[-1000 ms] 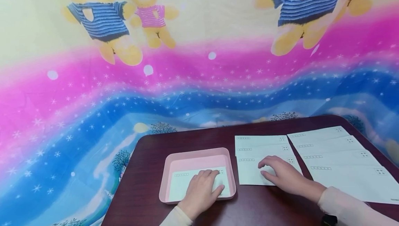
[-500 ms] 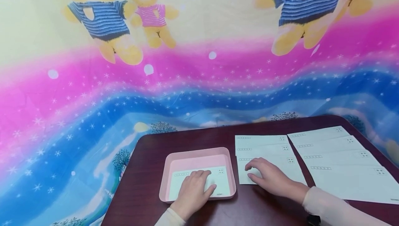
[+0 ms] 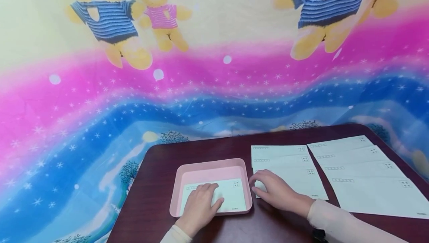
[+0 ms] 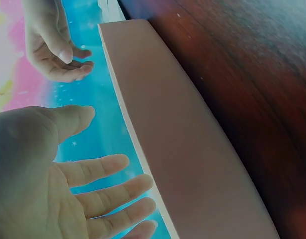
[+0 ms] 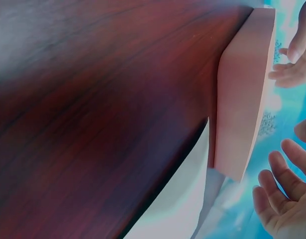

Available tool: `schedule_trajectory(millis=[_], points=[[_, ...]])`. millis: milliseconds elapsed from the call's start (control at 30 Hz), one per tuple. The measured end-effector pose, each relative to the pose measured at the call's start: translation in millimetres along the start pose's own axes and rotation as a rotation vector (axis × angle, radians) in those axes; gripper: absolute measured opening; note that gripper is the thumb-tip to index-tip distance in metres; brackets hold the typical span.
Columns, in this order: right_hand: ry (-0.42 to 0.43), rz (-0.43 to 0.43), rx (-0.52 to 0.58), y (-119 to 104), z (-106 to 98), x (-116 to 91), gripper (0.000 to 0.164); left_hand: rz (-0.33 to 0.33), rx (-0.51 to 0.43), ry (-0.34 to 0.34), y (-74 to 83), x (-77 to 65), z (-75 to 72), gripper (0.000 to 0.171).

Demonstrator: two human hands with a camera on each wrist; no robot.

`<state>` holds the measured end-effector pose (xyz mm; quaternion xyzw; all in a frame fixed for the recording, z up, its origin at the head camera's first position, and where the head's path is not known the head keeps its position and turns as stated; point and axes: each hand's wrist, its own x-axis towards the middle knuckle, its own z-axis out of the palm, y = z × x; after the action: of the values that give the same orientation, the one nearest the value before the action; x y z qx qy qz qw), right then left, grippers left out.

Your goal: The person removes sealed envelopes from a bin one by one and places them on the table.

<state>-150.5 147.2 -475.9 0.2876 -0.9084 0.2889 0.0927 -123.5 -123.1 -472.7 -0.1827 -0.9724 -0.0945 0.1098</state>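
Observation:
A pale envelope (image 3: 231, 199), printed with small boxes, lies inside a shallow pink tray (image 3: 214, 173). Over its left part is my left hand (image 3: 199, 205), fingers spread and holding nothing. In the left wrist view that hand's fingers (image 4: 113, 194) are nearly straight above the tray's rim. My right hand (image 3: 277, 191) hovers at the tray's right side, above the left edge of a fan of overlapping envelopes (image 3: 298, 181). Its fingers bend loosely, with nothing between thumb and fingertips. The right wrist view shows those fingers (image 5: 281, 174) apart, near the tray's wall (image 5: 240, 94).
Farther right, several more envelopes (image 3: 378, 198) overlap in a second fan. Everything stands on a dark reddish table (image 3: 161, 176) with rounded corners. Behind it hangs a bright cloth (image 3: 207, 72) printed with bears and snowflakes.
My right hand has moved left across the middle envelopes to the tray's side. My left hand has slid slightly left and down over the tray, showing more of the envelope in it.

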Motion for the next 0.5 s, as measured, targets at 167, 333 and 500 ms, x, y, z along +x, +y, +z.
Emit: schedule_trajectory(millis=[167, 333, 500], points=[[0.012, -0.032, -0.013, -8.3, 9.2, 9.1, 0.013, -0.007, 0.006, 0.001, -6.7, -2.8, 0.4, 0.041], [0.006, -0.064, -0.021, -14.1, 18.8, 18.0, 0.013, -0.012, 0.003, 0.005, -11.8, -5.4, 1.1, 0.041], [-0.029, -0.069, -0.045, -18.0, 29.1, 26.2, 0.015, -0.008, 0.004, 0.013, -16.8, -5.5, 2.5, 0.042]])
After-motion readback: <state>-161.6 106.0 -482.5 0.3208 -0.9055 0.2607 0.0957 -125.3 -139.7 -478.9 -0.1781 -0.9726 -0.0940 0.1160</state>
